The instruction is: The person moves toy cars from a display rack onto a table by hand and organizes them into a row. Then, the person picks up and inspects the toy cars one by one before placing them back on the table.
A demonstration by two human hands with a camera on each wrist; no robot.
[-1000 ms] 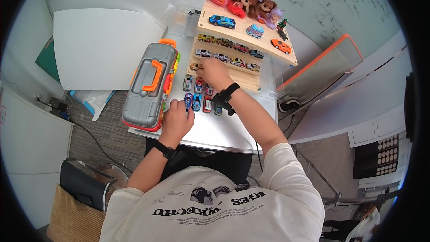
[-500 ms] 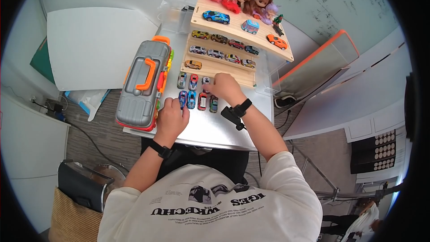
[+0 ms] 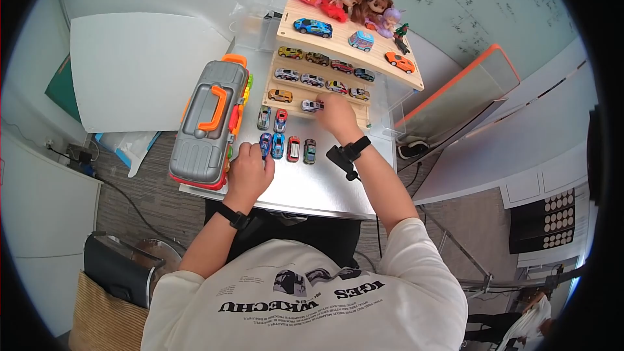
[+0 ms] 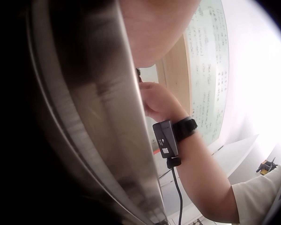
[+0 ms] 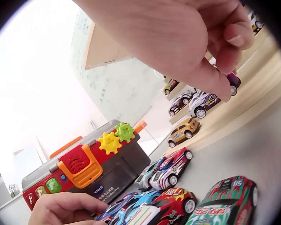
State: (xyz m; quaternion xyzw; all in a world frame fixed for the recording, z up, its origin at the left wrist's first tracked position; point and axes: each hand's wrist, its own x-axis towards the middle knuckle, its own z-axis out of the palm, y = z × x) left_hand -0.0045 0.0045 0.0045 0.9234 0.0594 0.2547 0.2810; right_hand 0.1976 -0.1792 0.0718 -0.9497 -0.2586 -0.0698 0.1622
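My right hand [image 3: 338, 119] pinches a white and purple toy car [image 3: 311, 106] at the lowest wooden step, just right of a yellow car [image 3: 280, 95]. The right wrist view shows thumb and fingers of that hand [image 5: 192, 51] around the white and purple car [image 5: 207, 102]. My left hand [image 3: 249, 172] rests on the metal table, its fingers at a blue car [image 3: 265, 143]; how they lie on it is partly hidden. Beside that stand a light blue car [image 3: 278, 145], a red and white one [image 3: 294, 149] and a dark green one [image 3: 310, 151]. Two more cars stand behind them.
A grey toolbox [image 3: 211, 127] with an orange handle stands on the left of the table [image 3: 325, 188]. Several cars fill the upper steps. The top board [image 3: 344, 38] bears dolls, a blue car, a small bus and an orange car.
My right hand went from the yellow car on the lowest step down to the table row, took the white and purple car and carried it up to that step. The left hand stayed put.
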